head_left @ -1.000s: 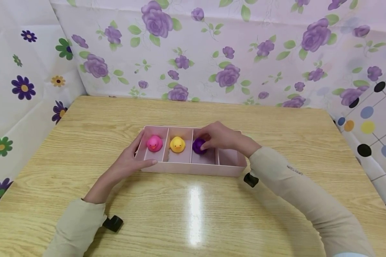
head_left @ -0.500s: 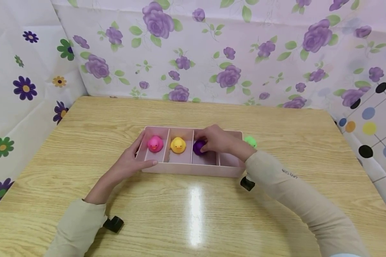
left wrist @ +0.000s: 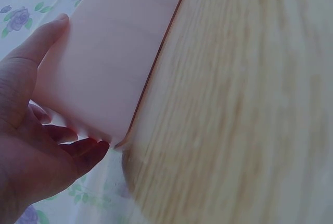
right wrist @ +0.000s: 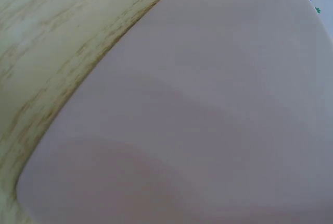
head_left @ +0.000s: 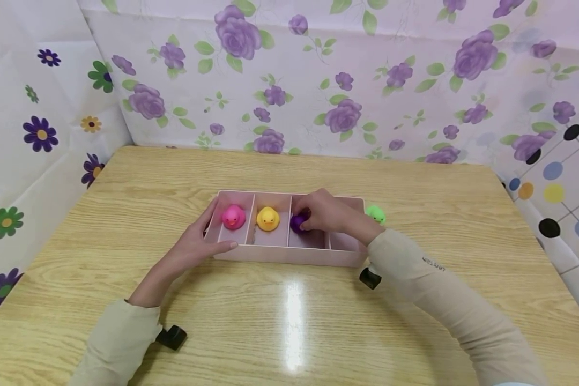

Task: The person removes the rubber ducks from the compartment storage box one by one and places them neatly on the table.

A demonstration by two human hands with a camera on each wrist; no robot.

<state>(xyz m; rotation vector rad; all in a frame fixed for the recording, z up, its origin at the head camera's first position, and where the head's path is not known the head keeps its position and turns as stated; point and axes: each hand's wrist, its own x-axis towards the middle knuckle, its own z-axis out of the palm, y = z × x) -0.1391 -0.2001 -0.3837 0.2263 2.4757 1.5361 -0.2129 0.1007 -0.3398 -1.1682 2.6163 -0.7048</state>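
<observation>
1. Right hand: thumb and fingers drawn in to a narrow pinch on the purple duck, inside the box, third compartment from left. Can't tell whether the duck touches the floor there.
2. Left hand: spread wide at the box's left end, gripping it, thumb on the front rim, fingers round the end.
3. Pink duck first compartment, yellow duck second. Green duck outside, by the right end, partly hidden.
4. Likely risk: purple duck looks small and round, so a loose pinch could let it roll or tip.
5. Knuckles could catch a divider and shift the box on the smooth tabletop – more so if the left grip slackens.
6. Right forearm passes close to the green duck; a careless sweep might knock it away.
7. Writing: small dark lettering on the right sleeve – too small and skewed to read. No other label or brand legible.
</observation>
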